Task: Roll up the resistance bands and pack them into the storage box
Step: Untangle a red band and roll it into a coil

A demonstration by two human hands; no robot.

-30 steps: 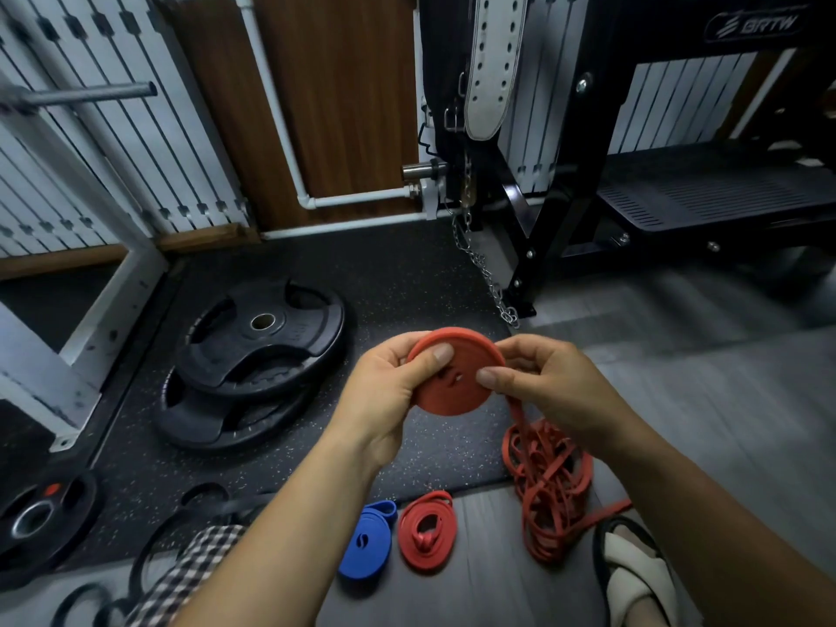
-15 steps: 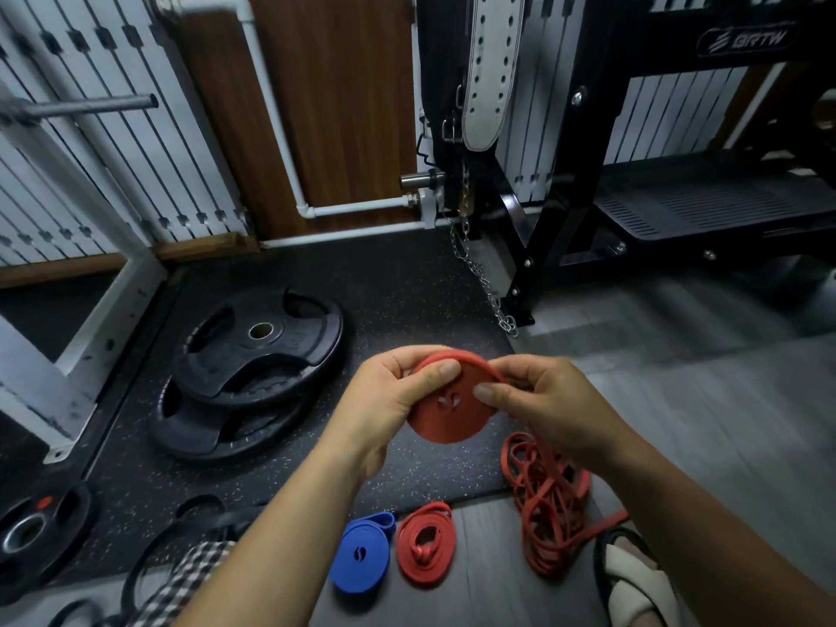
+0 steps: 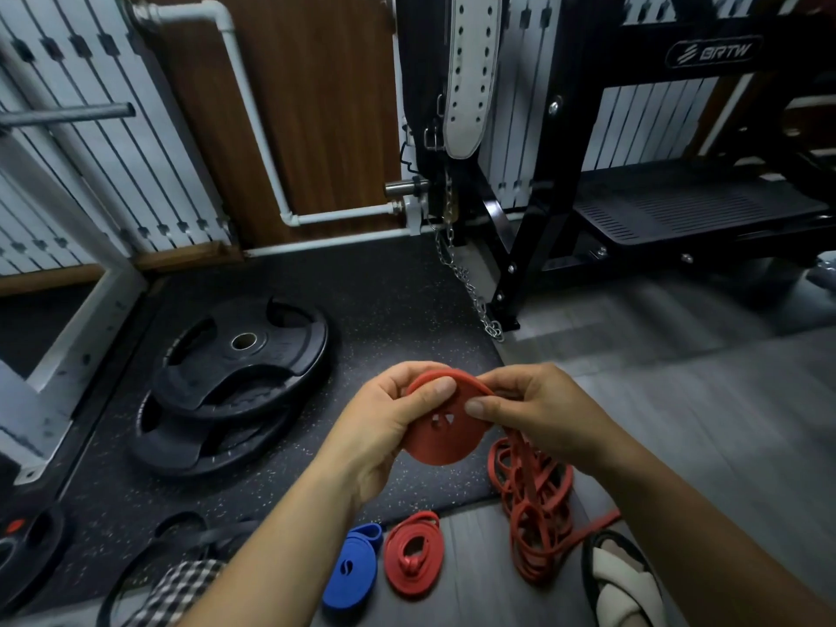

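A red resistance band (image 3: 445, 434) is wound into a flat disc-shaped roll, held in the air in front of me. My left hand (image 3: 384, 418) grips the roll from the left, thumb on its face. My right hand (image 3: 538, 409) pinches its upper right edge, thumb on the face. The unrolled tail of the band (image 3: 536, 504) hangs down from the roll into a loose tangle on the floor. A rolled red band (image 3: 414, 565) and a rolled blue band (image 3: 350, 572) lie side by side on the floor below my hands. No storage box is in view.
Two stacked black weight plates (image 3: 235, 382) lie on the rubber mat to the left. A black rack (image 3: 534, 183) with a hanging chain (image 3: 470, 287) and a white belt (image 3: 468, 70) stands ahead. A black band (image 3: 181, 536) lies at lower left, my sandalled foot (image 3: 626, 581) at lower right.
Both hands have kept turning the roll, and it sits slightly lower in view. More of the loose red band has been wound on.
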